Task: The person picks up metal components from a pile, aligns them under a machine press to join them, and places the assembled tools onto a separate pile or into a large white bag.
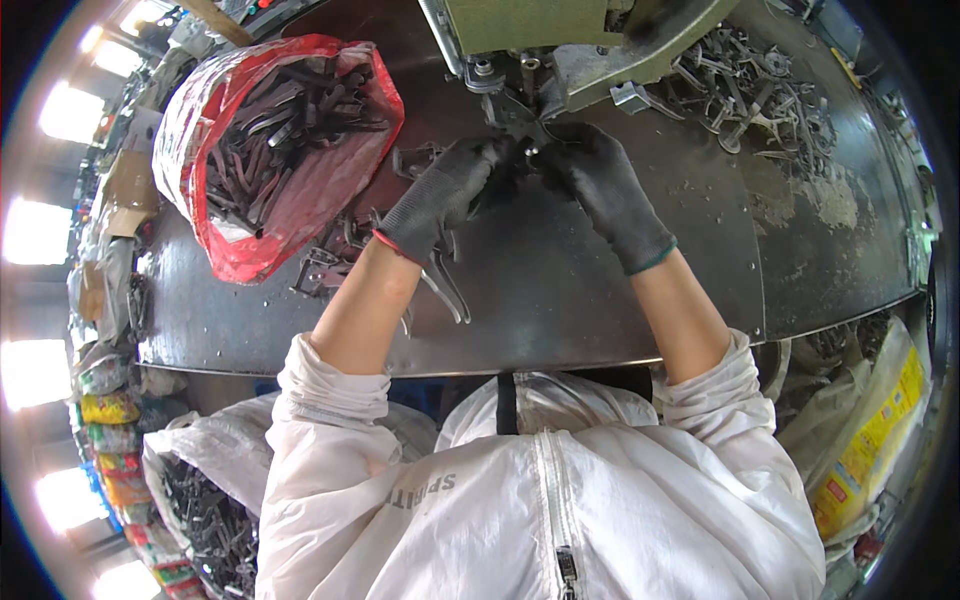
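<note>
My left hand (445,195), in a dark grey glove with a red cuff edge, pinches the near left side of a dark, flat metal part (517,122). On its right side my right hand (606,188), gloved alike with a green cuff edge, grips the same piece. Both hands hold it under the head of a green machine (530,25), by a small upright steel pin (530,65). The gloves hide most fingertips and the piece's near end. Beside my left wrist lie several curved metal handles (447,290), partly under the forearm.
A white-and-red woven bag (225,255) lies open at the left, full of dark metal strips (290,120). Loose metal levers (760,95) are heaped at the far right of the dark metal table (600,310). Below its edge stand sacks of parts (205,520).
</note>
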`<state>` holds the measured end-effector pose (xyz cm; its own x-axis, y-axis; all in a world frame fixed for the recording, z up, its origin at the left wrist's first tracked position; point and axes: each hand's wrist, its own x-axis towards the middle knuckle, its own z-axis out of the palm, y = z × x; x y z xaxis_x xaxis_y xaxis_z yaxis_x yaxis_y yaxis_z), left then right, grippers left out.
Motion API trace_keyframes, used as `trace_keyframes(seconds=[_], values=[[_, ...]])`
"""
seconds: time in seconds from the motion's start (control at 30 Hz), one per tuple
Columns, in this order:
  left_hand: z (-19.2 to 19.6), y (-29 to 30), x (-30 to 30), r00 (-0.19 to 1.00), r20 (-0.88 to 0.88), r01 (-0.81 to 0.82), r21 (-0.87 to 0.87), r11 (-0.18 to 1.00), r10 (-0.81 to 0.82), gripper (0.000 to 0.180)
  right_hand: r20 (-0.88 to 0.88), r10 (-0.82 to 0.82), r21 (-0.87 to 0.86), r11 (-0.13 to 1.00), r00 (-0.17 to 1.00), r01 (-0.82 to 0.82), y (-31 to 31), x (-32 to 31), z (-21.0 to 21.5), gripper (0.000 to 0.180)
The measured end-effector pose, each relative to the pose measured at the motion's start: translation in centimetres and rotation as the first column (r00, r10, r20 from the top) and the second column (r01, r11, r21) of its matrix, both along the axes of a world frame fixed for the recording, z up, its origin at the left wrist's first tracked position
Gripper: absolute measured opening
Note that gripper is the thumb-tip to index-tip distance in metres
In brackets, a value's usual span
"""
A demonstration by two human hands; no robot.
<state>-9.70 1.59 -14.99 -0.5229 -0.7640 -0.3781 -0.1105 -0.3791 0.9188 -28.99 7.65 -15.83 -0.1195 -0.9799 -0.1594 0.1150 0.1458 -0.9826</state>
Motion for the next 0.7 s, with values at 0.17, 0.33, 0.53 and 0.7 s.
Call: trace_keyframes(seconds=[0.17,0.33,0.53,0.7], values=[[-0.4,-0.3,0.0,1.0,-0.017,0.018,-0.142,0.99,-0.02,0.035,0.003,-0.006,0.014,1.0,1.0,0.006,-0.1,0.4,0.5,0.05],[-0.3,-0.8,-1.1,0.982,0.186,0.034,-0.055,0.998,-0.023,0.028,-0.096,0.015,0.062,0.998,0.995,-0.009,-0.1,-0.9,0.7,0.048],[-2.7,-1.2,0.0,1.0,-0.013,-0.003,0.112,0.994,0.004,0.028,0.031,0.087,0.01,0.996,0.996,-0.087,-0.2,-0.4,-0.7,0.048],[-3.8,-1.4,-0.2,0.986,0.133,0.106,-0.039,0.994,-0.1,0.032,-0.078,0.072,0.07,0.995,0.994,-0.067,-0.1,0.0,-0.4,0.044]])
